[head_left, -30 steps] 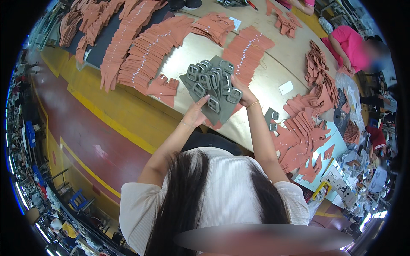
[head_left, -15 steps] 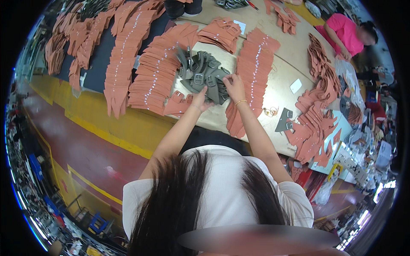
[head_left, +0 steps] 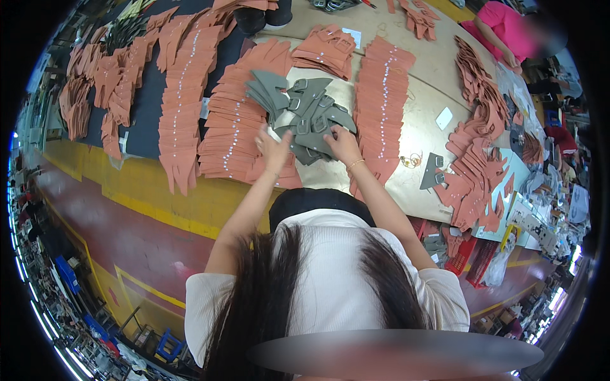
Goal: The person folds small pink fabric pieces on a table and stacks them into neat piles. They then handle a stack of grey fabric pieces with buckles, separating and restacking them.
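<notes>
A loose heap of dark grey, leather-like strap pieces with metal buckles lies on the table in front of me. My left hand is at the heap's lower left edge, slightly blurred, fingers apart and holding nothing I can see. On the right side of the heap, the bent fingers of my right hand pinch the edge of a grey buckled strap piece. A fan of flat grey pieces lies at the heap's upper left, over the orange-brown row.
Overlapping rows of orange-brown pieces flank the heap, one on the left and one on the right. Further right are a white card, a separate grey buckled piece and more orange-brown pieces. A person in pink is at the far right.
My left hand has drawn back to the left, its fingers now spread. The grey heap is more spread out, with flat pieces fanned at its upper left. My right hand stays at its right side.
</notes>
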`<state>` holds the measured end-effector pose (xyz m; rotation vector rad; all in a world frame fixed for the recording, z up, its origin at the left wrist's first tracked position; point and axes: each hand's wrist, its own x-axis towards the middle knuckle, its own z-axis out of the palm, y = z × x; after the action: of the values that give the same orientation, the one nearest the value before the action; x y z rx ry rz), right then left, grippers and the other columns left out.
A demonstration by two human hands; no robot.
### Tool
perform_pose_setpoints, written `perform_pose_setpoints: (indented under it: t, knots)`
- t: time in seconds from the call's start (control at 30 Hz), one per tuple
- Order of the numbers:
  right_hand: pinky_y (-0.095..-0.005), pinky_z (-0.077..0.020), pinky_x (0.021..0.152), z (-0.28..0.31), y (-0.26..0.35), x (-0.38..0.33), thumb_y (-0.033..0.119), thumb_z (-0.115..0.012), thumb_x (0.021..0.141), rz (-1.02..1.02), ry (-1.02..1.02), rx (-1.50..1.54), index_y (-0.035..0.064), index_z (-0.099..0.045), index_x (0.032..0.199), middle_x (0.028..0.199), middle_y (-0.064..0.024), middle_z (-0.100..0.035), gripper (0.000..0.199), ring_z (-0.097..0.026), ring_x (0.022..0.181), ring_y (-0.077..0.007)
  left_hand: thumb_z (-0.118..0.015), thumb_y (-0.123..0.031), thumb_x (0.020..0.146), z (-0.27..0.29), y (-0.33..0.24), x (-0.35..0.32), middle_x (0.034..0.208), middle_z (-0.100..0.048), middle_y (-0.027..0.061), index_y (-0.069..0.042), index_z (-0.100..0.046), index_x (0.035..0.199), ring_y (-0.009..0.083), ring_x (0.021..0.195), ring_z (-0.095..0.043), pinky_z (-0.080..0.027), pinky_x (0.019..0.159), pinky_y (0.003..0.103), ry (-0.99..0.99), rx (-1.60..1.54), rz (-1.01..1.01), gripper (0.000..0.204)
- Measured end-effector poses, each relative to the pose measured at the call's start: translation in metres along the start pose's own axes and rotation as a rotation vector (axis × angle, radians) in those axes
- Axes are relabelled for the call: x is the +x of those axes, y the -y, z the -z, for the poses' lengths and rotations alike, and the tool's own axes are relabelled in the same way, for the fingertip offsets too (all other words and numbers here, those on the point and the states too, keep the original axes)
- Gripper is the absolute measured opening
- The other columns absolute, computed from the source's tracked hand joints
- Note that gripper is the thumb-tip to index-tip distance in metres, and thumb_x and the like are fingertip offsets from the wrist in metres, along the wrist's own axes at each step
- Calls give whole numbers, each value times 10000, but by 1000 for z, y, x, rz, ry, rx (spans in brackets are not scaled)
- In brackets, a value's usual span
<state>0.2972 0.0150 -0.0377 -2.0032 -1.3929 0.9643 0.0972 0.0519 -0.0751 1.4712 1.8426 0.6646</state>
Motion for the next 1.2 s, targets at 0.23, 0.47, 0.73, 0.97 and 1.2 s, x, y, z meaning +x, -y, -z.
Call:
perform_pose_setpoints:
  t: [0.23, 0.47, 0.73, 0.97, 1.2]
  knots:
    - [-269, -476, 651, 96, 29, -23, 163, -568, 891, 85, 170, 337, 32, -575, 1018, 872, -39, -629, 183, -595, 749, -129, -718, -320, 715, 0, -17, 119, 979, -623, 268, 49, -598, 1046, 379, 987, -587, -443, 853, 425, 6, -269, 5, 510]
    - [-235, -483, 701, 149, -69, -71, 164, -557, 911, -310, 15, 995, 43, -569, 1060, 912, -1, -612, 193, -585, 793, -85, -693, -252, 728, -9, -42, 146, 888, -656, 229, 22, -637, 958, 392, 858, -630, -486, 744, 456, 3, 268, -167, 362]
    - [-277, -515, 657, 84, -174, -80, 183, -571, 891, -669, -135, 812, 12, -564, 1027, 912, -64, -607, 218, -603, 767, -132, -659, -173, 758, 15, -180, 90, 845, -609, 156, -38, -650, 966, 338, 741, -613, -480, 681, 409, -98, 28, -696, 249]
    - [-312, -472, 763, 93, -177, -80, 286, -538, 906, -485, -387, 572, 29, -527, 1141, 1007, -93, -576, 348, -566, 887, -172, -698, -138, 685, -107, -220, -13, 883, -569, 92, -141, -619, 1095, 281, 847, -562, -459, 723, 390, 285, 372, -1292, 418]
    - [-334, -481, 751, 124, -173, -61, 349, -525, 892, -565, -510, 644, 13, -478, 1197, 1114, -142, -549, 456, -574, 890, -235, -710, -229, 726, -140, -166, -43, 1108, -525, 153, -115, -532, 1228, 321, 1039, -511, -429, 883, 388, 722, 387, -1066, 545]
